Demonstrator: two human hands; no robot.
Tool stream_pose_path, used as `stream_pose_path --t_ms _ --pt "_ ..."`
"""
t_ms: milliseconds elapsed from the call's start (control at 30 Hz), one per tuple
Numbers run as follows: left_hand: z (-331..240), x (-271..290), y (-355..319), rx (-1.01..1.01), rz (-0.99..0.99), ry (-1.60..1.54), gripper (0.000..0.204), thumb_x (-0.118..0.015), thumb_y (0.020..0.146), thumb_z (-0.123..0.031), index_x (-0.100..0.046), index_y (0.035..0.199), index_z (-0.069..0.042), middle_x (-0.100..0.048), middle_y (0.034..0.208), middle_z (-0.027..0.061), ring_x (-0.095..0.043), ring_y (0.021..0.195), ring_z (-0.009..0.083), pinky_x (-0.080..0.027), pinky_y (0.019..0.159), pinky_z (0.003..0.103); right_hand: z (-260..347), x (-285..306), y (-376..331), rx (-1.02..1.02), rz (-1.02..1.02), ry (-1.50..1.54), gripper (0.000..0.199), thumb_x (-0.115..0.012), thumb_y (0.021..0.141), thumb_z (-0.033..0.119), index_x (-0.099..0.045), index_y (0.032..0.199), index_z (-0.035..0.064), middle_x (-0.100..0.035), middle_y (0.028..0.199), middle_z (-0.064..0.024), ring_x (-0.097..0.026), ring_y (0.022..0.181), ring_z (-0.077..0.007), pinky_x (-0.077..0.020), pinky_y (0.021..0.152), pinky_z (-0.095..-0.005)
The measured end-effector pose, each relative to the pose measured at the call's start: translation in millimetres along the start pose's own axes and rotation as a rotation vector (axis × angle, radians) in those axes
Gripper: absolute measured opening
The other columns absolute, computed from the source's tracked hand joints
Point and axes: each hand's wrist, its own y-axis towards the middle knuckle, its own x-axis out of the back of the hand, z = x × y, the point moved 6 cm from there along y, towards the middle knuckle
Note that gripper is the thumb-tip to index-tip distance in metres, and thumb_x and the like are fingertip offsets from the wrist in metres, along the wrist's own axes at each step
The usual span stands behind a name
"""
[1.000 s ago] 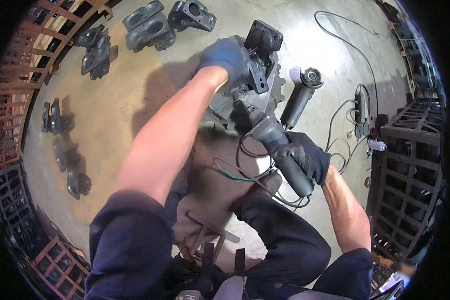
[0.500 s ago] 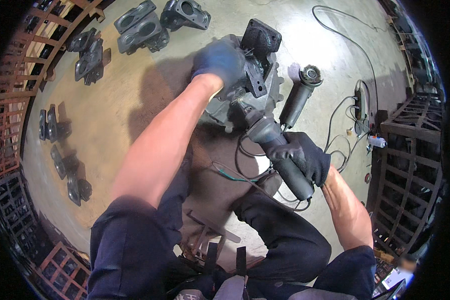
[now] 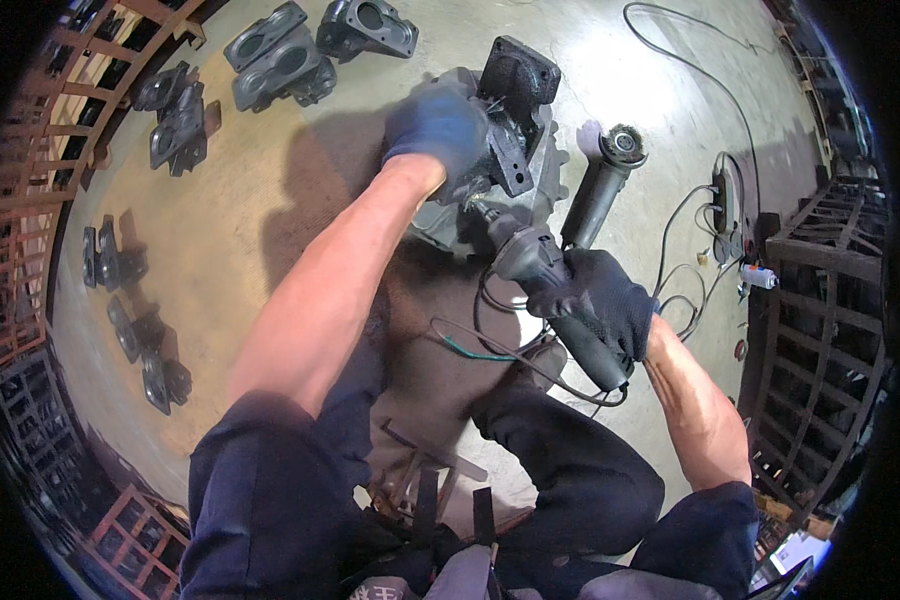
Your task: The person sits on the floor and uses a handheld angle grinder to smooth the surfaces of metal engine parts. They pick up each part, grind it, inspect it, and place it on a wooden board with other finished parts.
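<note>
Now right fingers (image 3: pixel 610 290) wrap the grinder (image 3: pixel 555 290); left hand (image 3: pixel 438 125) presses the casting (image 3: pixel 515 120).

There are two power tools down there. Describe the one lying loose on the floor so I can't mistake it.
Start at the big dark metal casting the left hand presses on, in the middle of the concrete floor. Just to its right lies a black angle grinder, its round head pointing away from the person. Unlike the die grinder gripped in the right hand, nobody holds it.
</note>
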Motion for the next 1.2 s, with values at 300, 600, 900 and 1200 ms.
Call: stream_pose_path --t_ms 300,600,900,1200 --pt "-6 3 -1 0.006 0.037 0.006 0.030 -0.054 0.094 -0.030 -0.069 0.109 -0.009 -0.070 0.105 0.0221 -0.067 0.098 0.0420 -0.054 0.083 0.050 -2 -3 2 0.021 -0.010 0.064 0.043 -0.081 0.068 0.033 -0.071 0.091 -0.0025 -0.069 0.074 -0.0101 -0.066 0.066 -0.0190 -0.0533 0.063 -0.0326" --pt "-4 -1 -1 -0.041 0.025 0.090 0.030 -0.053 0.095 -0.031 -0.070 0.107 -0.010 -0.071 0.103 0.0217 -0.068 0.097 0.0412 -0.055 0.083 0.049 11 -3 28 0.030 -0.046 0.032 0.038 -0.081 0.070 0.029 -0.073 0.090 -0.0018 -0.069 0.072 -0.0080 -0.064 0.064 -0.0162 -0.0515 0.061 -0.0323" --pt "-3 -1 -1 -0.064 -0.040 0.061 0.033 -0.049 0.097 -0.033 -0.067 0.113 -0.009 -0.071 0.104 0.0210 -0.068 0.098 0.0405 -0.054 0.086 0.050 -14 -5 20 0.098 -0.003 0.022 0.037 -0.074 0.080 0.032 -0.071 0.093 -0.0024 -0.070 0.076 -0.0131 -0.067 0.072 -0.0189 -0.0523 0.066 -0.0372" --pt "-4 35 -16 -0.015 -0.286 -0.091 0.032 -0.056 0.094 -0.026 -0.065 0.114 -0.003 -0.067 0.109 0.0222 -0.065 0.104 0.0403 -0.051 0.090 0.047 -12 -15 17 0.137 -0.045 0.101 0.036 -0.076 0.076 0.030 -0.069 0.091 -0.0018 -0.068 0.073 -0.0075 -0.066 0.064 -0.0141 -0.0527 0.060 -0.0300"
